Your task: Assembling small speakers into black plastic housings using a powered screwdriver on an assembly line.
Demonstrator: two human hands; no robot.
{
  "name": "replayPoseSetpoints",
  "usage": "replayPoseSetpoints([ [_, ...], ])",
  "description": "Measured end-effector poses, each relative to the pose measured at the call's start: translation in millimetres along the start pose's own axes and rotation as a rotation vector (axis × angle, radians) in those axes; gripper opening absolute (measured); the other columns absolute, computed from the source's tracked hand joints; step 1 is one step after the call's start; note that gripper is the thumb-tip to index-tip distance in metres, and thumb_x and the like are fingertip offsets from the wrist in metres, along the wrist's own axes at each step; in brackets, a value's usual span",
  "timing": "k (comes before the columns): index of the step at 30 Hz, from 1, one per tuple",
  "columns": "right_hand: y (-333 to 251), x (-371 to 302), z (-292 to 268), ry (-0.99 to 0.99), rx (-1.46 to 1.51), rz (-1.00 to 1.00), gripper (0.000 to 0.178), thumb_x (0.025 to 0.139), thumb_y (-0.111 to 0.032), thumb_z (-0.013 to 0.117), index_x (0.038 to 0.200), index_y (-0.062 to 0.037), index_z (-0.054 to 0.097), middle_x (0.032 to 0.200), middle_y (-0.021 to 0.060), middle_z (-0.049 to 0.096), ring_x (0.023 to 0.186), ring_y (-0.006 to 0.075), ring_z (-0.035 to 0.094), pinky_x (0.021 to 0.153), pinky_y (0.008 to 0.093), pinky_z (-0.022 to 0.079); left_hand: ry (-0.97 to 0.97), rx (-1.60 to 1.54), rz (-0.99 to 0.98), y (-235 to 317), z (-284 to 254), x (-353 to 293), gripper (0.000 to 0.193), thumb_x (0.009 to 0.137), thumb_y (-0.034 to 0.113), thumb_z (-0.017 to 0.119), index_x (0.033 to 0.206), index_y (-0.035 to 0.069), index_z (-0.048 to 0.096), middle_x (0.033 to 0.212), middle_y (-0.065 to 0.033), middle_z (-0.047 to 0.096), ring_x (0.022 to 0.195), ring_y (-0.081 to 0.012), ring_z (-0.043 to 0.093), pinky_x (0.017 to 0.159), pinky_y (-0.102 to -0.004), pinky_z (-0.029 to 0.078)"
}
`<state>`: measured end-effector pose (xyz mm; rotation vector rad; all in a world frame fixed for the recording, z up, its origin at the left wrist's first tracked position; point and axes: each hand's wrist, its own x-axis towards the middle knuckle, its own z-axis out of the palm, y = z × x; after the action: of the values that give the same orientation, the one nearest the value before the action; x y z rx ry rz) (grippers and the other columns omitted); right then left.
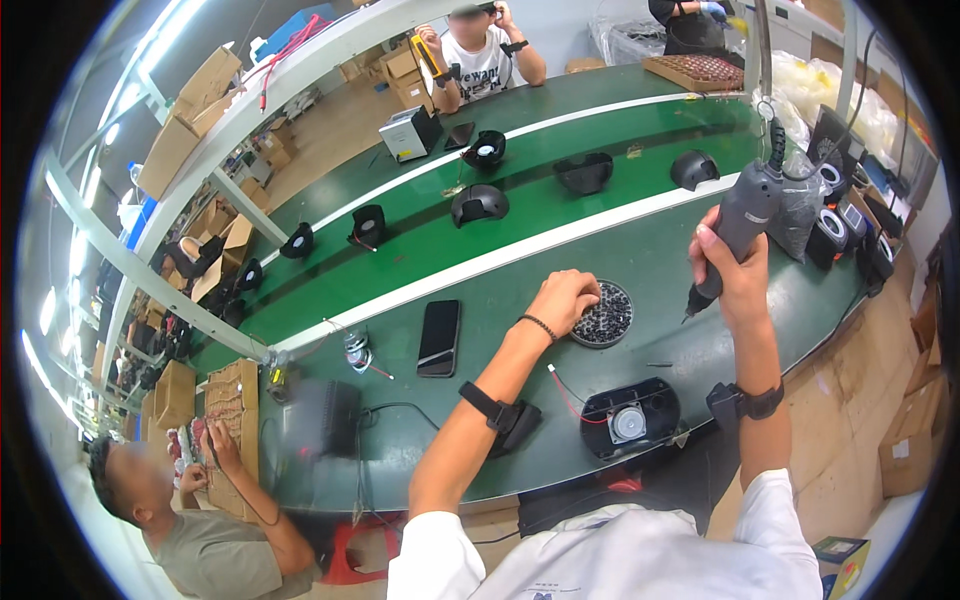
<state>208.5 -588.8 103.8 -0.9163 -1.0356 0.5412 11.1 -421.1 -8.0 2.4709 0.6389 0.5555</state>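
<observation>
We take the round dish of screws [603,315] as our landmark on the green bench [560,265]. Far to the left of the dish a dark box [318,418] sits near the bench edge, and a black phone [439,338] lies flat between that box and the dish, likely parked out of the way of the work.

Our left hand [562,299] rests over the left rim of the dish, the forearm stretched forward with a strapped band near the wrist. Its fingers curl down together into the screws; we cannot tell whether they pinch one. The dish seems placed centrally so either hand can get to it.

Just below the dish, toward us, lies a black shell with a small round speaker [630,418] and a red wire, open side up, probably laid that way so its screw holes face the tool.

To the right of the dish our right hand [728,268] wraps its fingers tightly around a grey electric screwdriver [740,222], the wrist raised and the tip pointing down, clear of the bench. Its cord hangs from above, which would take the weight. Beyond the dish, more black shells [583,172] ride the belt.
</observation>
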Motion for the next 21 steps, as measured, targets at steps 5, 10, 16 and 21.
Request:
replayPoseSetpoints([
  [5,-1,-4,11,0.004,0.024,0.006,0.014,0.094,-0.012,0.072,0.097,-0.0015,0.064,0.077,0.0065,0.067,0.056,0.0101,0.059,0.052,0.0246,0.046,0.055,-0.125,-0.049,0,-4,-10,0.016,0.088,0.005,0.072,0.102,-0.001,0.074,0.093,-0.0177,0.072,0.085,-0.0298,0.072,0.076,-0.0378,0.056],
  [10,-5,-13,18,0.012,0.080,0.027,0.013,0.094,-0.012,0.072,0.098,-0.0019,0.064,0.076,0.0072,0.067,0.055,0.0102,0.059,0.051,0.0251,0.046,0.035,-0.368,-0.201,10,-14,-19,0.014,0.091,0.002,0.072,0.105,-0.003,0.074,0.099,-0.0116,0.075,0.090,-0.0144,0.071,0.080,-0.0307,0.059],
  [16,-8,-23,39,0.126,0.347,-0.124,0.013,0.096,-0.007,0.067,0.105,-0.0035,0.058,0.083,0.0097,0.067,0.054,0.0108,0.056,0.050,0.0262,0.045,0.170,-0.975,-0.293,16,-13,-49,0.019,0.096,0.003,0.070,0.114,-0.003,0.069,0.104,-0.0090,0.071,0.093,-0.0155,0.070,0.086,-0.0273,0.059],
  [21,-26,-27,56,0.224,0.568,-0.260,0.011,0.101,-0.013,0.061,0.110,-0.0090,0.055,0.083,0.0072,0.062,0.053,0.0107,0.050,0.051,0.0274,0.042,0.263,-1.360,-0.366,55,-22,-78,0.020,0.096,0.004,0.070,0.115,0.001,0.067,0.103,-0.0053,0.070,0.094,-0.0137,0.069,0.085,-0.0252,0.059],
])
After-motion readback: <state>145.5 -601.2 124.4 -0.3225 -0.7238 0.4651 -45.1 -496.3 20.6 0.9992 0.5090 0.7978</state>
